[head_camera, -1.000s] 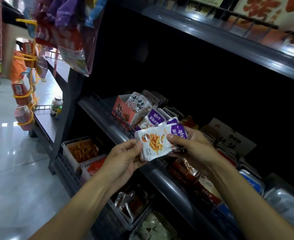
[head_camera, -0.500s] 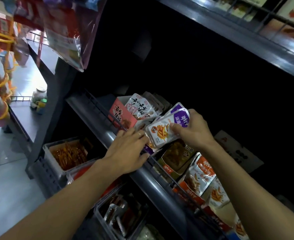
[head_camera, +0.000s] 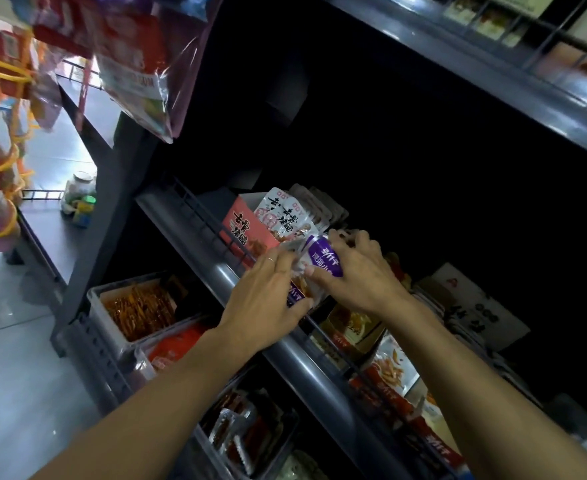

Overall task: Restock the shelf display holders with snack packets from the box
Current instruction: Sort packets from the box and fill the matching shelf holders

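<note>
White snack packets with purple labels (head_camera: 323,261) sit at the front of the middle shelf (head_camera: 195,251), just right of a pink display box (head_camera: 247,233) of white packets. My right hand (head_camera: 354,271) grips the purple-label packets from above and the right, fingers curled over their top edge. My left hand (head_camera: 271,292) lies against the front of the same packets, thumb under their lower edge at the shelf rail. The holder beneath the packets is hidden by both hands.
Orange snack display boxes (head_camera: 354,327) line the shelf to the right. Clear bins of snacks (head_camera: 136,306) stand on the lower shelf. Hanging bags (head_camera: 136,64) dangle at the upper left. A dark upper shelf (head_camera: 492,84) overhangs. Grey floor (head_camera: 15,375) lies to the left.
Both hands have carried the purple-label packets from in front of the shelf rail up into the shelf beside the pink box. The left hand moved from the rail onto the packets.
</note>
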Demonstrator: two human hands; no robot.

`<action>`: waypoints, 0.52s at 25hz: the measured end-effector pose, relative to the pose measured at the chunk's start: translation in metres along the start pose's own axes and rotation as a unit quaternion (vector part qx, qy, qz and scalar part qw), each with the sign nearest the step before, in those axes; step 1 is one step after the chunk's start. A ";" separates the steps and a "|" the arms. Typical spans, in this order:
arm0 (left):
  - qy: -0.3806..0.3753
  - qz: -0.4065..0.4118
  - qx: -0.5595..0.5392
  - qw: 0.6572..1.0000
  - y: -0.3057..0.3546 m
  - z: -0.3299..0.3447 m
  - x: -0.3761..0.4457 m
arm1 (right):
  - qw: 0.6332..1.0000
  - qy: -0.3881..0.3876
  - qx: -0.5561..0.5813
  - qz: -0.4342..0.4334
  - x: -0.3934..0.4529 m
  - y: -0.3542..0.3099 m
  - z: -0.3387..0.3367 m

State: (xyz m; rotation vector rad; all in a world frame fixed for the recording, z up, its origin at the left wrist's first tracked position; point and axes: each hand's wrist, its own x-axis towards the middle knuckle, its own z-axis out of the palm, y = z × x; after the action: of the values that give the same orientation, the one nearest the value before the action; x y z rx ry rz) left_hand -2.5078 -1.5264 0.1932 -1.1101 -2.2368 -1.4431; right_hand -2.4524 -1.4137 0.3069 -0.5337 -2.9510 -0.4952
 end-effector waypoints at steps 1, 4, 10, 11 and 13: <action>0.013 -0.010 -0.002 1.000 0.003 0.002 0.005 | 1.000 -0.013 0.003 -0.010 0.000 0.001 0.000; -0.008 -0.025 0.036 0.999 0.009 0.008 0.018 | 0.988 0.013 0.156 -0.019 -0.008 0.010 -0.008; -0.023 -0.043 -0.045 0.998 0.012 0.014 0.029 | 0.907 0.079 0.404 0.086 -0.052 0.019 0.005; -0.023 -0.035 -0.051 0.998 0.011 0.013 0.031 | 0.901 0.057 0.424 0.076 -0.054 0.013 0.010; -0.023 -0.023 -0.059 0.998 0.008 0.010 0.033 | 0.899 0.040 0.434 0.048 -0.050 0.003 0.014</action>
State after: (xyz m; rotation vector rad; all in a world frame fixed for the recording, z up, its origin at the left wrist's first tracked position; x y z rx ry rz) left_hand -2.5224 -1.5010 0.2124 -1.1460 -2.2483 -1.6014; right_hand -2.4051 -1.4230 0.2868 -0.4983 -2.6494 0.7682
